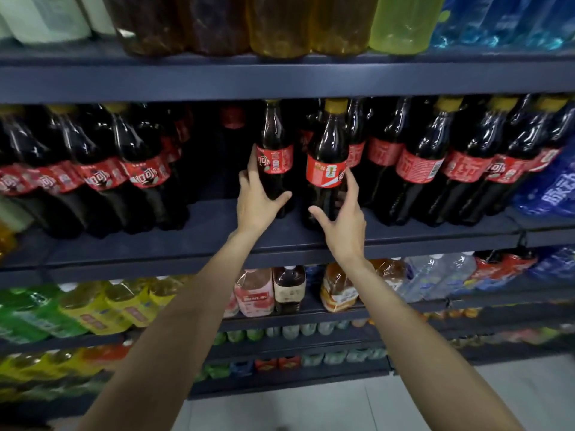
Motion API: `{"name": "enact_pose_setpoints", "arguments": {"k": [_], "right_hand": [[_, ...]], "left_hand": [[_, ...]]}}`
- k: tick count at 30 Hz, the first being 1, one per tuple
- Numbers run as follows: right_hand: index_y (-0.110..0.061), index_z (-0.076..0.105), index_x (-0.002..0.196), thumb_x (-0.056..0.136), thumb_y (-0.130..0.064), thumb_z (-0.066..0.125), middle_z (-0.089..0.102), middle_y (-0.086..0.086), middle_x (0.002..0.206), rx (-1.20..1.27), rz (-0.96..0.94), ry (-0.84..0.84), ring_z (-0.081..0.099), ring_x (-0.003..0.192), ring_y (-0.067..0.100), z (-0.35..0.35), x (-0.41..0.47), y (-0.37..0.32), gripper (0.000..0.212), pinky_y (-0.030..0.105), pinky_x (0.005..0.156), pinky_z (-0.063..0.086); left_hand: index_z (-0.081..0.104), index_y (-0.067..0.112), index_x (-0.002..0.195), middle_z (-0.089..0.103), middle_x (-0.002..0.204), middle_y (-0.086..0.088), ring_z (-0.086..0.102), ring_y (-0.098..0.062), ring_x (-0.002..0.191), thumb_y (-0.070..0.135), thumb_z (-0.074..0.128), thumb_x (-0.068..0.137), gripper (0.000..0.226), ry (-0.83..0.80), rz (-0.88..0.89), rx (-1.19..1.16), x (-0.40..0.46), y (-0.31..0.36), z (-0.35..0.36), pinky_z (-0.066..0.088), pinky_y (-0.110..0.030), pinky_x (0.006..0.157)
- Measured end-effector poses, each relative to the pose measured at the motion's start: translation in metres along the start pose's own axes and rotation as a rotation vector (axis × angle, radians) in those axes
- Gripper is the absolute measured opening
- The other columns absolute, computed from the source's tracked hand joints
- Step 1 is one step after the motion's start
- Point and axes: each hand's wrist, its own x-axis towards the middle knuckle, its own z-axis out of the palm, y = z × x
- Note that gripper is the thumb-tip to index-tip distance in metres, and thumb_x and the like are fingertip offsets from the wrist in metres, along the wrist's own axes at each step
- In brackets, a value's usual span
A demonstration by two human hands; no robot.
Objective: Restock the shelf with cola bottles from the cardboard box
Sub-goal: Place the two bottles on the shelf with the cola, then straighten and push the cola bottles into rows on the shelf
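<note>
Two cola bottles with red labels and yellow caps stand upright in a gap in the middle shelf's (280, 241) cola row. My left hand (258, 197) grips the left cola bottle (275, 141) low on its body, with the thumb across the front and the fingers up its left side. My right hand (343, 222) is at the right cola bottle (326, 150). Its fingers lie straight along the bottle's right side and its thumb is spread wide in front of the base. The cardboard box is out of view.
More cola bottles (417, 163) fill the same shelf on both sides of the gap. Blue bottle packs (550, 188) stand at the far right. The shelf above (280, 79) hangs close over the caps. Lower shelves hold other drinks (93, 309). Pale floor tiles (311, 409) show below.
</note>
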Motion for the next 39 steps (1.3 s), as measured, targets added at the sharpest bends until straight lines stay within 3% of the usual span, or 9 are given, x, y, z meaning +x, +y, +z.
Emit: {"name": "enact_pose_setpoints", "arguments": {"k": [2,7,10,14,20,24,32,37,39], "right_hand": [[-0.026,0.014,0.149,0.083,-0.029,0.072,0.049,0.008,0.138,-0.004,-0.028,0.005,0.05,0.124,0.022,0.0,0.001,0.002,0.089,0.04,0.096,0.047],[-0.017,0.024,0.146,0.085,-0.032,0.069,0.044,0.008,0.134,-0.039,-0.097,0.067,0.048,0.121,0.021,-0.006,-0.006,0.004,0.078,0.032,0.089,0.044],[-0.006,0.042,0.134,0.091,-0.024,0.063,0.053,0.01,0.116,-0.047,-0.29,0.187,0.051,0.108,0.019,-0.009,-0.026,0.001,0.051,0.018,0.087,0.037],[-0.005,0.056,0.122,0.092,-0.014,0.056,0.059,0.009,0.111,-0.11,-0.545,0.053,0.056,0.102,0.021,0.002,-0.037,-0.015,0.031,0.022,0.082,0.044],[-0.007,0.061,0.113,0.091,-0.015,0.054,0.065,0.003,0.092,-0.123,-0.733,-0.072,0.062,0.085,0.019,0.056,-0.019,-0.061,0.024,0.03,0.069,0.051],[-0.008,0.058,0.116,0.09,-0.018,0.054,0.064,0.007,0.101,-0.117,-0.615,-0.101,0.062,0.092,0.025,0.117,0.015,-0.086,0.028,0.037,0.071,0.053],[-0.007,0.032,0.142,0.091,-0.016,0.056,0.032,0.02,0.144,-0.14,-0.197,0.016,0.04,0.127,0.035,0.208,0.082,-0.095,0.057,0.04,0.103,0.039],[-0.018,0.007,0.151,0.091,-0.02,0.058,0.012,0.026,0.151,-0.193,-0.076,0.01,0.037,0.129,0.042,0.235,0.109,-0.093,0.079,0.047,0.098,0.044],[-0.025,0.001,0.152,0.093,-0.008,0.052,0.006,0.029,0.152,-0.272,-0.056,0.01,0.035,0.13,0.044,0.241,0.115,-0.094,0.08,0.047,0.098,0.043]], "left_hand": [[0.011,0.025,0.151,0.042,0.142,-0.01,0.045,-0.026,0.126,0.03,0.078,0.077,0.099,0.014,0.0,0.026,-0.003,-0.006,0.005,0.044,-0.047,0.098],[0.018,0.023,0.149,0.044,0.144,-0.006,0.047,-0.022,0.128,0.025,0.075,0.08,0.09,0.1,-0.01,-0.049,-0.001,-0.01,0.018,0.046,-0.047,0.099],[0.014,0.022,0.15,0.041,0.147,-0.008,0.042,-0.019,0.133,0.021,0.073,0.082,0.09,0.084,-0.022,-0.132,-0.005,-0.016,0.019,0.042,-0.042,0.106],[0.011,0.019,0.151,0.041,0.146,-0.008,0.04,-0.016,0.133,0.017,0.068,0.086,0.087,0.029,-0.014,-0.142,-0.019,-0.02,-0.004,0.038,-0.036,0.109],[0.053,0.014,0.129,0.06,0.12,-0.004,0.052,-0.024,0.109,0.02,0.06,0.087,0.043,0.487,0.362,0.386,-0.038,-0.047,-0.084,0.04,-0.032,0.092],[0.049,0.013,0.132,0.051,0.133,-0.014,0.036,-0.027,0.121,0.026,0.065,0.084,0.052,0.665,0.297,0.556,-0.027,-0.084,-0.124,0.033,-0.039,0.099],[0.04,0.008,0.139,0.047,0.134,-0.019,0.039,-0.02,0.118,0.027,0.069,0.086,0.064,0.55,0.452,0.465,-0.013,-0.118,-0.152,0.045,-0.033,0.095],[0.045,0.006,0.137,0.047,0.133,-0.019,0.042,-0.018,0.115,0.025,0.071,0.084,0.061,0.566,0.514,0.437,-0.01,-0.125,-0.15,0.043,-0.027,0.093],[0.044,0.008,0.137,0.047,0.133,-0.017,0.043,-0.017,0.113,0.025,0.071,0.084,0.062,0.569,0.532,0.436,-0.008,-0.126,-0.151,0.043,-0.025,0.09]]}}
